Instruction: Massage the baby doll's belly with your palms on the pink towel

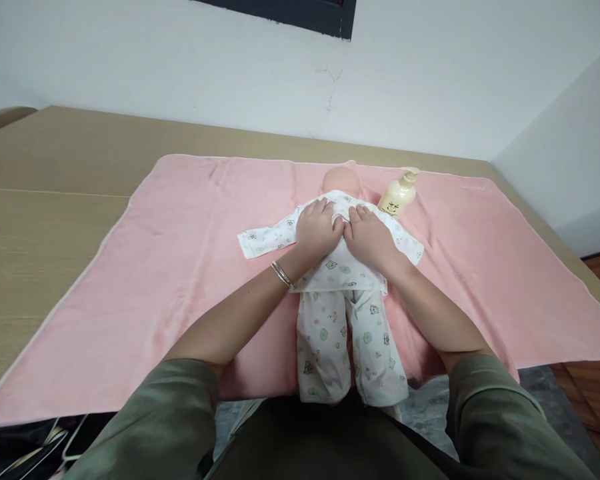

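A baby doll [341,180] lies on a pink blanket [195,267], its head toward the wall. It wears a white patterned top [337,272] and matching trousers [325,340], whose legs reach the table's near edge. My left hand [317,228] rests flat on the left part of the doll's chest, fingers stretched out. On the right part lies my right hand [367,233], also flat, with the thumbs of both hands close together. Neither hand grips anything. A cream pump bottle [398,195] is beside the doll's head on the right, leaning on the blanket.
The blanket covers much of a wooden table [45,220], which stands against a white wall [260,80]. Dark items [25,447] are below the table at the lower left. Brown wooden panels [595,407] are at the lower right.
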`<action>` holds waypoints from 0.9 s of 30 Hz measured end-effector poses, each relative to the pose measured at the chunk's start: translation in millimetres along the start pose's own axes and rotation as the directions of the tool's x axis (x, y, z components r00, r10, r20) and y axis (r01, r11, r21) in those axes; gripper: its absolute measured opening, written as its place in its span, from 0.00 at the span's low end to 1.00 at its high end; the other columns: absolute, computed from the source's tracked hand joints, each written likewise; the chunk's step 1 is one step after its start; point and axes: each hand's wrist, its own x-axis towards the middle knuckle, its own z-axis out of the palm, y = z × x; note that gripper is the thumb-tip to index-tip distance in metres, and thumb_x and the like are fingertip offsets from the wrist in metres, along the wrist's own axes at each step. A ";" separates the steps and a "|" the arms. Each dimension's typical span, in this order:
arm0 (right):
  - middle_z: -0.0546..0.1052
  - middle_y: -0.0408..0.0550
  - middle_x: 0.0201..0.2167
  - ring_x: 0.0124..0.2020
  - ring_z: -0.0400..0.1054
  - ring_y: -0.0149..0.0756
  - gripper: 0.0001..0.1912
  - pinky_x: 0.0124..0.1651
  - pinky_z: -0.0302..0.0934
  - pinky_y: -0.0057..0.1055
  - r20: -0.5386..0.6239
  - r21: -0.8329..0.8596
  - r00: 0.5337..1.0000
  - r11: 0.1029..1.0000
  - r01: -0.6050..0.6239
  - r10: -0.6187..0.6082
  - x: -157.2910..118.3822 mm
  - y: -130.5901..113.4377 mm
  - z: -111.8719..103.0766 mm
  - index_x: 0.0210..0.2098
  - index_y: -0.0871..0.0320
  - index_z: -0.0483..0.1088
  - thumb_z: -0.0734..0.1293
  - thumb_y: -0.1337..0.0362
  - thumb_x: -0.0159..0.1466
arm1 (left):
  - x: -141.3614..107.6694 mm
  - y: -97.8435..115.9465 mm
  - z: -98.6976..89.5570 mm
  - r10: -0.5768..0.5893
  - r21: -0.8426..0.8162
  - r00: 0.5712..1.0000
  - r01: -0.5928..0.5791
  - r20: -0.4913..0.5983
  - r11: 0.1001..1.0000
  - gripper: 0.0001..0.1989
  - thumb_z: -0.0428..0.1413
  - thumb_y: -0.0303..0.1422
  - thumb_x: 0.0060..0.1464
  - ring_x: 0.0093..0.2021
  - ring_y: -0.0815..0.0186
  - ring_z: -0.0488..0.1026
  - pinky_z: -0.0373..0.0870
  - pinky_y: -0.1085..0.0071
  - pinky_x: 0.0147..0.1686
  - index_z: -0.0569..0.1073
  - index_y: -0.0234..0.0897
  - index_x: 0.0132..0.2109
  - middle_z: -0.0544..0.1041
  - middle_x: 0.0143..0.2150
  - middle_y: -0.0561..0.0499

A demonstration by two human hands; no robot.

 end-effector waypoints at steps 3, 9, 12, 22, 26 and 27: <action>0.63 0.71 0.63 0.67 0.56 0.55 0.27 0.69 0.51 0.47 -0.006 -0.023 1.000 0.999 0.025 -0.025 -7.3 -6.8 -5.7 0.62 0.76 0.61 0.52 0.64 0.70 | 2.5 -3.4 1.6 0.015 -0.011 1.000 -0.015 0.005 1.000 0.21 0.48 0.32 0.58 0.61 0.50 0.68 0.63 0.52 0.63 0.72 0.28 0.56 0.73 0.60 0.37; 0.52 0.66 0.70 0.72 0.44 0.53 0.32 0.72 0.45 0.47 0.056 0.112 0.998 0.994 0.010 -0.016 10.0 11.9 2.6 0.68 0.75 0.50 0.51 0.61 0.70 | -1.4 -1.4 -0.6 0.050 -0.006 0.997 -0.050 -0.058 0.999 0.14 0.47 0.31 0.58 0.54 0.53 0.74 0.69 0.55 0.57 0.76 0.34 0.41 0.79 0.50 0.40; 0.51 0.66 0.70 0.72 0.43 0.53 0.32 0.72 0.44 0.49 0.030 0.106 0.999 0.994 0.007 -0.011 12.4 12.9 6.5 0.68 0.75 0.49 0.51 0.61 0.70 | -2.7 -0.9 0.2 0.058 0.014 0.997 -0.057 -0.050 0.998 0.16 0.46 0.31 0.59 0.55 0.52 0.73 0.69 0.53 0.57 0.76 0.34 0.46 0.78 0.53 0.39; 0.65 0.67 0.63 0.67 0.56 0.54 0.27 0.69 0.51 0.46 -0.088 0.052 0.995 0.998 0.046 -0.041 6.0 2.6 7.4 0.62 0.75 0.61 0.52 0.64 0.69 | -0.3 -8.0 8.2 0.017 -0.028 0.999 -0.018 -0.041 0.999 0.21 0.46 0.35 0.60 0.61 0.51 0.69 0.64 0.52 0.62 0.74 0.33 0.54 0.74 0.59 0.40; 0.59 0.65 0.67 0.70 0.50 0.52 0.30 0.71 0.47 0.47 -0.094 0.114 0.994 0.992 0.058 -0.047 15.3 13.3 17.4 0.66 0.75 0.55 0.52 0.63 0.69 | -2.4 -6.8 7.5 0.001 -0.068 0.998 -0.005 -0.062 0.998 0.18 0.47 0.34 0.60 0.61 0.53 0.69 0.64 0.53 0.62 0.75 0.34 0.52 0.75 0.59 0.42; 0.59 0.65 0.67 0.70 0.50 0.52 0.30 0.71 0.46 0.47 -0.093 0.121 0.995 0.991 0.053 -0.042 16.2 14.2 18.7 0.66 0.74 0.55 0.52 0.63 0.69 | -2.8 -6.3 7.3 -0.005 -0.073 0.998 0.001 -0.062 0.997 0.18 0.47 0.34 0.60 0.61 0.53 0.69 0.64 0.53 0.63 0.75 0.34 0.52 0.75 0.59 0.42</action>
